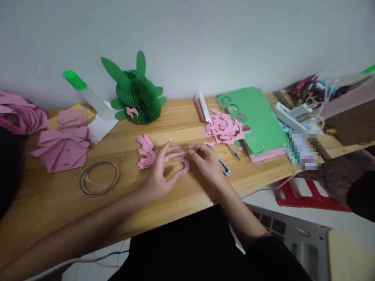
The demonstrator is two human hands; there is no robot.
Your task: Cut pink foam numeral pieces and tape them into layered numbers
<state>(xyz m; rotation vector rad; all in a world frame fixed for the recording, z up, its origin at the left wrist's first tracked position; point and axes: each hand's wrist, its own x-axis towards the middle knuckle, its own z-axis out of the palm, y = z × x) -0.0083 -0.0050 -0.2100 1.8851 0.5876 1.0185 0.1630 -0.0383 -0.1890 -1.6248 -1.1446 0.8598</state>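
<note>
A small curved pink paper cutout [185,165] is held just above the wooden table between my two hands. My left hand [159,173] has it between the thumb below and the fingers above, with one finger raised. At the cutout's upper end, the thumb and fingers of my right hand [207,162] are pinched together; their exact hold on the paper is hard to make out. Beside my left hand lies a stack of wavy pink paper cutouts [145,151]. A blue utility knife [224,166] lies by my right hand, with a clear-handled cutter [234,153] behind it.
A green honeycomb-paper figure [137,97] stands near the wall. Pink paper scraps [223,127] are heaped beside green sheets [260,125]. Leftward are a tape roll [117,177], folded pink paper [64,150] and a green-capped glue bottle [74,80]. A power strip [293,117] sits at right.
</note>
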